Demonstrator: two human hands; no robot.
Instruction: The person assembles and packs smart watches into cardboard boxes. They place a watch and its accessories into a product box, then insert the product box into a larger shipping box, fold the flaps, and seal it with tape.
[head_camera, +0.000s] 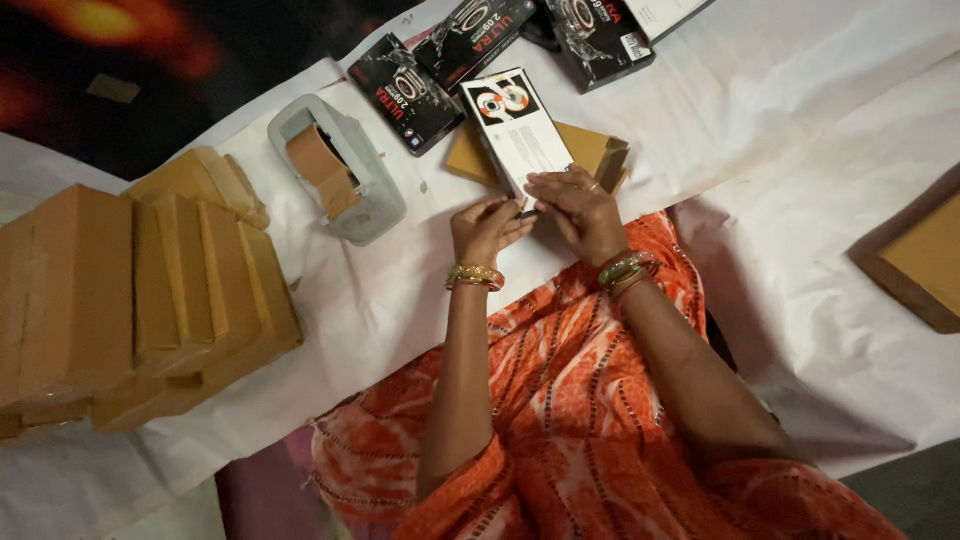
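A flat white product box (517, 128) with round orange pictures near its far end lies lengthwise on an open brown cardboard carton (590, 150) on the white-papered surface. My left hand (487, 227) pinches the box's near end from the left. My right hand (578, 210) lies over the near right corner with fingers curled on it. Both wrists wear bangles, and an orange patterned cloth covers my lap below.
A grey tape dispenser (340, 170) with brown tape sits to the left. Several taped brown cartons (140, 295) are stacked at far left. Several black product boxes (440, 70) lie beyond the white one. Another brown carton (925, 260) rests at the right edge.
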